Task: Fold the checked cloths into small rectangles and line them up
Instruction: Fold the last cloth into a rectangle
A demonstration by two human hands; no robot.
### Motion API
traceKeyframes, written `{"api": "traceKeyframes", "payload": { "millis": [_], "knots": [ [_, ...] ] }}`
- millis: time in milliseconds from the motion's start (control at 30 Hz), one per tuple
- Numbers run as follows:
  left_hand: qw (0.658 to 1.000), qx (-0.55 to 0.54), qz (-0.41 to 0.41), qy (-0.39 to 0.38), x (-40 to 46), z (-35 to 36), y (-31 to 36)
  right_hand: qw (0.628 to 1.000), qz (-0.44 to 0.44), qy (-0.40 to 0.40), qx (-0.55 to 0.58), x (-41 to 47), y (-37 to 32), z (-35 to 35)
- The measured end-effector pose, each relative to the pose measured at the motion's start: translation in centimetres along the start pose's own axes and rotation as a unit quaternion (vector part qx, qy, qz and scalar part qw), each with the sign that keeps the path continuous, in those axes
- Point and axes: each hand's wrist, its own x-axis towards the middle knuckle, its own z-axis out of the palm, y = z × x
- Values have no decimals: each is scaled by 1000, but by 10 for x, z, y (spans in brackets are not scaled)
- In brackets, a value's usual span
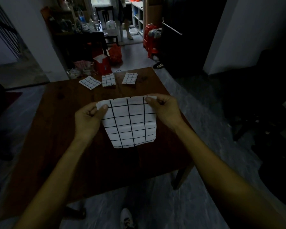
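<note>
A white cloth with a black grid (130, 123) hangs folded in the air above the middle of the dark wooden table (64, 129). My left hand (87, 116) pinches its top left corner and my right hand (163, 108) pinches its top right corner, holding the top edge stretched level. Three small folded checked cloths lie in a row near the table's far edge: one at the left (90, 82), one in the middle (108, 80), one at the right (130, 78).
Red bags (104, 63) and clutter stand on the floor beyond the table's far edge. A dark chair (262, 104) is at the right. A table leg (182, 176) shows at the near right corner, my shoe (126, 218) below.
</note>
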Motion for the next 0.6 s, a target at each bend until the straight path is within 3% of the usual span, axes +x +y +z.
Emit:
{"api": "traceKeyframes", "payload": {
  "millis": [600],
  "knots": [
    [1000, 17, 22, -3, -10, 3, 7, 1000, 26, -11, -11, -2, 5, -11]
  ]
}}
